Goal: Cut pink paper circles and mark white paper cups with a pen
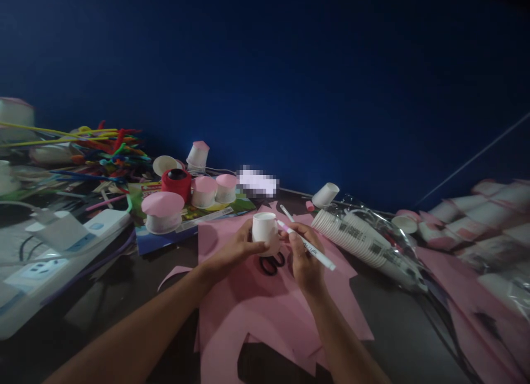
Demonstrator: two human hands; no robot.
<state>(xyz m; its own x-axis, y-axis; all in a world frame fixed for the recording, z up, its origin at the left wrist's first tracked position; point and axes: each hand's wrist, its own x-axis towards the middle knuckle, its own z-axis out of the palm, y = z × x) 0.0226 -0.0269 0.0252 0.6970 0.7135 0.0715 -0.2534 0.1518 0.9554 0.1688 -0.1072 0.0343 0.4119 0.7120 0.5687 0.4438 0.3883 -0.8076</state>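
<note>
My left hand (241, 244) grips a white paper cup (264, 227) by its side, above the pink paper (223, 301). In my right hand (305, 257) is a white marker (317, 253) with a pink tip end, held like a pen. That tip points at the cup's right side; whether it touches cannot be made out. Beneath the cup lie scissors, their black handles (271, 265) showing and their blades hidden. A second white pen-like stick (285, 212) rests just behind the marker, and a pink cap (309, 206) lies farther back.
Cups with pink paper tops (162, 212) stand at left around a red round object (176, 184). A power strip (45, 262) and a heap of pipe cleaners (116, 147) are farther left. At right lies a bagged stack of paper cups (360, 243), with many decorated cups (476, 218) beyond.
</note>
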